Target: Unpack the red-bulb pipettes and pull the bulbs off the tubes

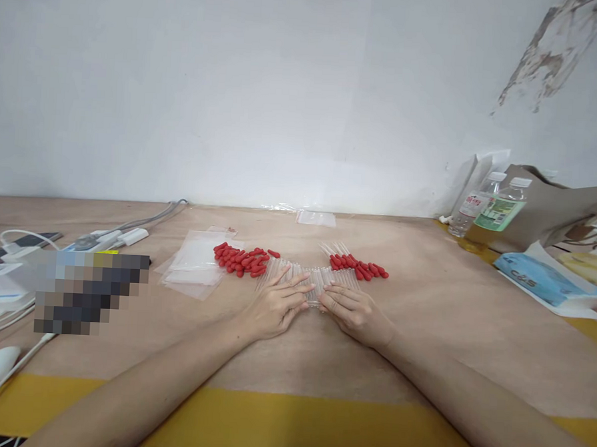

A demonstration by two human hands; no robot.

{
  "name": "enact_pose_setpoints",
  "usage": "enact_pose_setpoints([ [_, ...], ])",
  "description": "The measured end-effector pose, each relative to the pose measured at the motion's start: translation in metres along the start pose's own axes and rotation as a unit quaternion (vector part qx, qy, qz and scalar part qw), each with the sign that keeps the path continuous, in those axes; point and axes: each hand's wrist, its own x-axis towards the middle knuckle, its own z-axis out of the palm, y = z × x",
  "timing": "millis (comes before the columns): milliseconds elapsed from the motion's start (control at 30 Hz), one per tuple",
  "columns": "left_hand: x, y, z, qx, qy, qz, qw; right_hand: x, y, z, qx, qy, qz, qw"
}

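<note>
My left hand (280, 304) rests flat, fingers spread, on the left part of a row of thin clear plastic tubes (315, 279). On the right part of the same row lies my right hand (353, 309), palm down with its fingers stretched out. The tubes lie side by side on the table, partly hidden under both hands. Just beyond the left hand is a pile of small red rubber-like bulbs (241, 259). A second group of red bulbs (366, 270) lies behind the right hand, with several clear thin stems (334, 248) sticking out from it.
Clear plastic bags (196, 261) lie left of the bulbs, and a small bag (316, 218) sits near the wall. Cables and chargers (95, 238) crowd the left side. Bottles (499, 211) and a blue tissue pack (546, 280) stand at the right.
</note>
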Motion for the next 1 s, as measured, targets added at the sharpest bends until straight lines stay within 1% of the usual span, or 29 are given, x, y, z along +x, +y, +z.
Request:
enact_pose_setpoints([
  [233, 0.002, 0.004, -0.002, -0.018, -0.013, -0.004, 1.000, 0.004, 0.002, -0.010, -0.033, -0.008, -0.058, 0.998],
  [300, -0.001, 0.001, -0.002, -0.028, -0.022, -0.009, 0.999, 0.003, 0.004, -0.014, -0.028, -0.005, -0.072, 0.997],
  [367, -0.006, -0.006, -0.004, -0.034, -0.017, -0.029, 0.999, -0.002, 0.011, -0.019, -0.022, 0.004, -0.063, 0.998],
  [400, -0.009, -0.011, -0.005, -0.031, -0.006, -0.046, 0.998, -0.005, 0.017, -0.022, -0.022, 0.013, -0.043, 0.999],
  [433, -0.011, -0.016, -0.006, -0.026, 0.012, -0.065, 0.997, -0.009, 0.022, -0.024, -0.027, 0.024, -0.007, 0.999],
  [467, -0.012, -0.020, -0.006, -0.021, 0.034, -0.082, 0.996, -0.013, 0.029, -0.026, -0.035, 0.040, 0.040, 0.998],
  [500, -0.013, -0.024, -0.006, -0.016, 0.055, -0.095, 0.994, -0.016, 0.035, -0.027, -0.047, 0.054, 0.105, 0.992],
  [567, -0.010, -0.028, -0.003, -0.007, 0.086, -0.113, 0.990, -0.020, 0.048, -0.027, -0.057, 0.079, 0.227, 0.969],
  [633, -0.004, -0.028, 0.004, 0.003, 0.099, -0.132, 0.986, -0.021, 0.058, -0.025, -0.039, 0.094, 0.313, 0.944],
  [700, 0.001, -0.026, 0.013, 0.016, 0.094, -0.140, 0.986, -0.022, 0.067, -0.023, -0.013, 0.103, 0.365, 0.925],
  [800, 0.005, -0.026, 0.024, 0.027, 0.085, -0.127, 0.988, -0.026, 0.081, -0.020, 0.004, 0.096, 0.434, 0.896],
  [933, 0.005, -0.027, 0.027, 0.025, 0.111, -0.094, 0.989, -0.037, 0.099, -0.018, 0.068, 0.082, 0.567, 0.817],
  [1000, 0.005, -0.026, 0.026, 0.026, 0.113, -0.070, 0.991, -0.043, 0.105, -0.015, 0.090, 0.089, 0.598, 0.792],
])
